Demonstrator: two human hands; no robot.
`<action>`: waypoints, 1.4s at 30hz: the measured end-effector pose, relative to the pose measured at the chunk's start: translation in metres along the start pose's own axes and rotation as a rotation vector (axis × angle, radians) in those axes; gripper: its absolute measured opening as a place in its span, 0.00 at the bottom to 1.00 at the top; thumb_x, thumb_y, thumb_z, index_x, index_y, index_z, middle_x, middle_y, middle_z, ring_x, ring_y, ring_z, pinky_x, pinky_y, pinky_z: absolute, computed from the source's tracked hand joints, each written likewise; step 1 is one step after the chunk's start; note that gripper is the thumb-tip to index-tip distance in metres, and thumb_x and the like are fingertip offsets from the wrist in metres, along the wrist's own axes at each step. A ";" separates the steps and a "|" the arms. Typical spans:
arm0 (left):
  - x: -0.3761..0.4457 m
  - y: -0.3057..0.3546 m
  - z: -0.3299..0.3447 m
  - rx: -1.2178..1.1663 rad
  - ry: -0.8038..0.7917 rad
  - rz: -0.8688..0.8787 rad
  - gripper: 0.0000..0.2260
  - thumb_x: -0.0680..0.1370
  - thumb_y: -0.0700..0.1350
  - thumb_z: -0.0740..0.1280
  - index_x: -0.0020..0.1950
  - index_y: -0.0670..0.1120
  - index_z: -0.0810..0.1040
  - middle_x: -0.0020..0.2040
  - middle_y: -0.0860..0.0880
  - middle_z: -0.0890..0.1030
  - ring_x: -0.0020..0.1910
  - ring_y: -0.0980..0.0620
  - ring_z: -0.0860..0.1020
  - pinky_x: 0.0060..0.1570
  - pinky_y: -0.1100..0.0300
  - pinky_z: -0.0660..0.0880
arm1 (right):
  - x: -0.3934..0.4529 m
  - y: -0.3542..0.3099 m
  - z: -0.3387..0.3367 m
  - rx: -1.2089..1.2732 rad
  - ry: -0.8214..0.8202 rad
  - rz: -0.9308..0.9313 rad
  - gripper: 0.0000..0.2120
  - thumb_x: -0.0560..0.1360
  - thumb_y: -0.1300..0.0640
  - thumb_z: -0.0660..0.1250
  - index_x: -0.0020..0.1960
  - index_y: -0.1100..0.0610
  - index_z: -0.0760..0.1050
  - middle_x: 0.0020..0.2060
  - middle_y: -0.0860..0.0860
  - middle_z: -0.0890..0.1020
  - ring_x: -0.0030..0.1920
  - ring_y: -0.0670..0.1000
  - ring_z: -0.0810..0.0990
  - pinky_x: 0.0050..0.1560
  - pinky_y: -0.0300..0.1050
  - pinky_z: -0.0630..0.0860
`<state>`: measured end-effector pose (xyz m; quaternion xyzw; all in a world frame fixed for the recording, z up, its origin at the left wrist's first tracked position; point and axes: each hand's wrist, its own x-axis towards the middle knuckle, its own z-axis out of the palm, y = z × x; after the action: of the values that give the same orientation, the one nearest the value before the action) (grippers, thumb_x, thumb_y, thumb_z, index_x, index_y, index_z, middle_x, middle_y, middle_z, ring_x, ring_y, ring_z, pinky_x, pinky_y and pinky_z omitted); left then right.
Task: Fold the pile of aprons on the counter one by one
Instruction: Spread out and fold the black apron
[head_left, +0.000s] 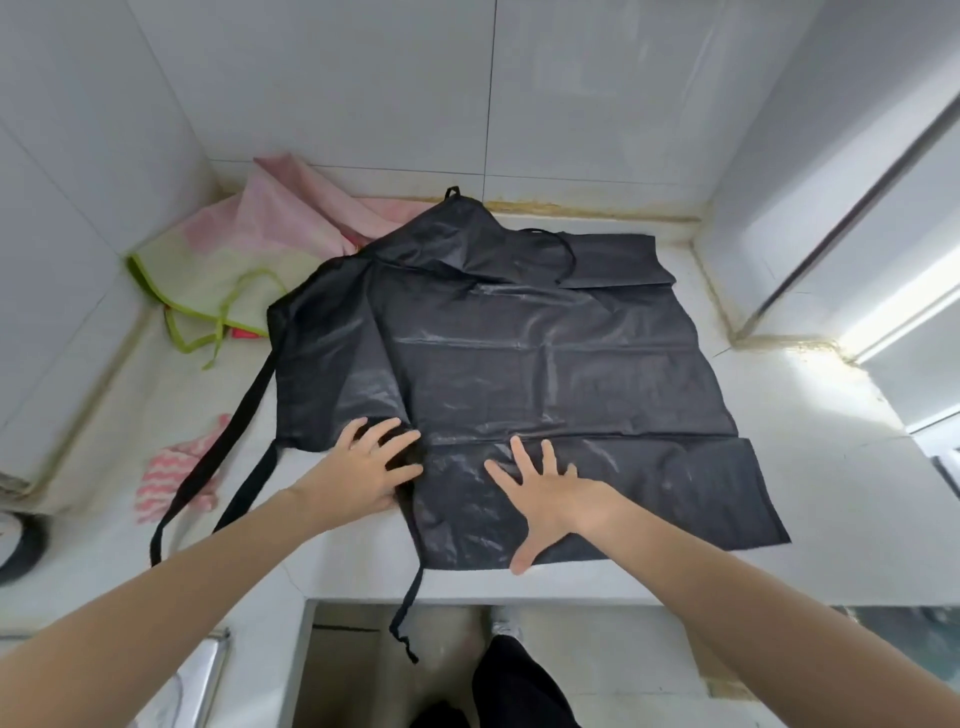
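Two aprons (519, 364); one striped cloth (171, 478); two hands (363, 467)

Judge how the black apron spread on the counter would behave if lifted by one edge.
The glossy black fabric apron would probably drape limply: it lies flat with soft creases. Its sheen suggests a slick surface that may slide on the white counter. The thin black tie strap hanging over the edge would likely trail.

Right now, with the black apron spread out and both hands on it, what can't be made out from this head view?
- Pink and green aprons: how many there are; they overlap, and the black apron covers their right part.
- Counter under the black apron: hidden by the fabric.
- Dark round object: cut off by the left edge.
- Left hand: fingertips blend into a dark fold, grip unclear.
- Right hand lies flat, fingers spread.
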<state>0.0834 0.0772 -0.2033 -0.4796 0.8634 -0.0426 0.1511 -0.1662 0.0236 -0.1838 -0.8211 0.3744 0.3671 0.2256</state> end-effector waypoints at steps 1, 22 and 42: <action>-0.001 0.001 0.001 -0.014 0.059 0.034 0.08 0.66 0.50 0.74 0.43 0.53 0.84 0.55 0.46 0.82 0.56 0.44 0.79 0.57 0.43 0.73 | 0.000 0.003 0.003 -0.009 0.026 -0.002 0.59 0.67 0.38 0.72 0.75 0.48 0.29 0.72 0.57 0.27 0.70 0.70 0.31 0.69 0.70 0.45; 0.063 -0.043 -0.033 -0.616 0.061 -0.718 0.10 0.82 0.54 0.54 0.50 0.47 0.62 0.39 0.47 0.76 0.39 0.46 0.78 0.40 0.54 0.73 | 0.017 0.117 -0.134 -0.038 0.329 0.350 0.11 0.74 0.67 0.59 0.55 0.57 0.70 0.55 0.56 0.75 0.55 0.58 0.75 0.58 0.51 0.69; 0.043 -0.055 -0.025 -0.209 -0.415 -0.334 0.08 0.76 0.47 0.65 0.54 0.47 0.73 0.54 0.49 0.71 0.57 0.48 0.68 0.47 0.58 0.67 | 0.052 0.084 -0.056 0.092 0.119 0.159 0.54 0.68 0.46 0.75 0.75 0.41 0.35 0.75 0.53 0.34 0.73 0.68 0.37 0.66 0.68 0.62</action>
<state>0.0989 0.0095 -0.1772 -0.6267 0.7227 0.1212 0.2652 -0.1844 -0.0881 -0.1963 -0.7979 0.4677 0.3168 0.2104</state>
